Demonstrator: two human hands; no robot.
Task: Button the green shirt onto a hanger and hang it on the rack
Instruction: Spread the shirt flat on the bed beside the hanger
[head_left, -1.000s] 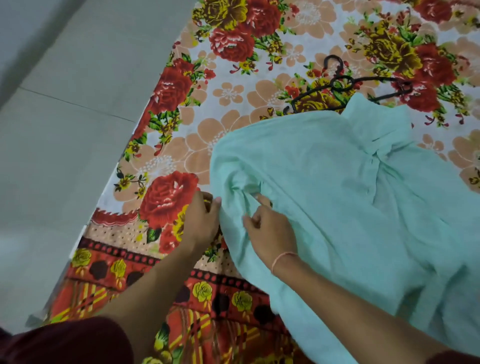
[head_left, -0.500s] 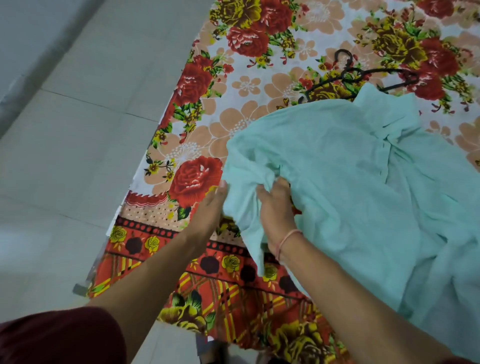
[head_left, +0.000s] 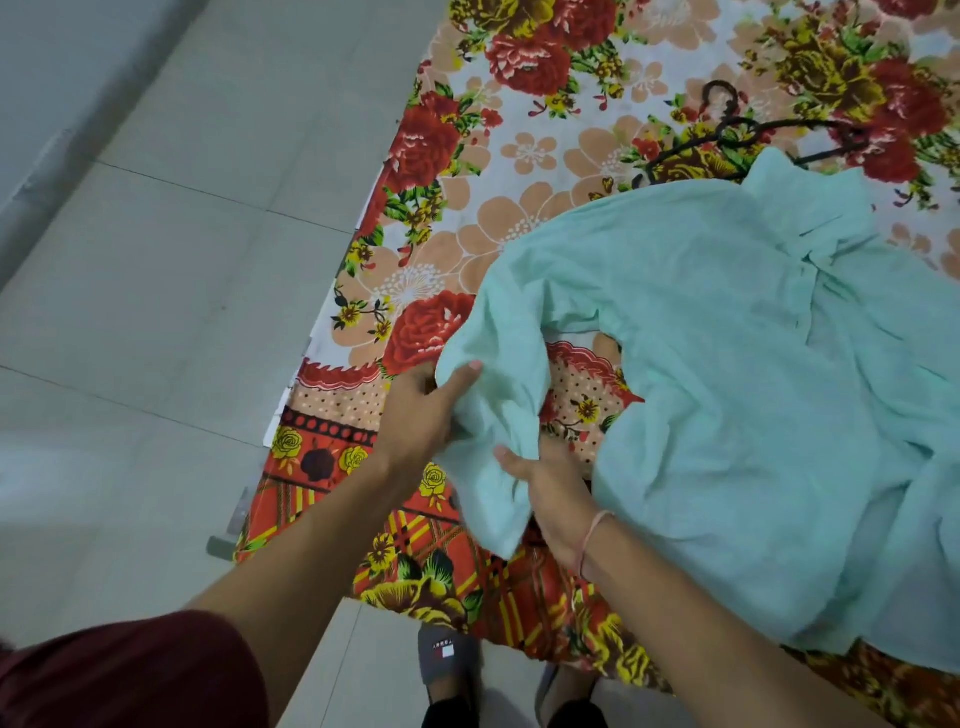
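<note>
Gripping a sleeve of the soft, light shirt near the bed's edge, both hands, left and right, were closed on cloth; the hanger lay untouched.

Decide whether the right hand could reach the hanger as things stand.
Probably not at once. The right hand grips the shirt, and the hanger lies on the sheet beyond the collar; nothing blocks it otherwise.

head cam | looks steeply down | close over bedspread | floor left
</note>
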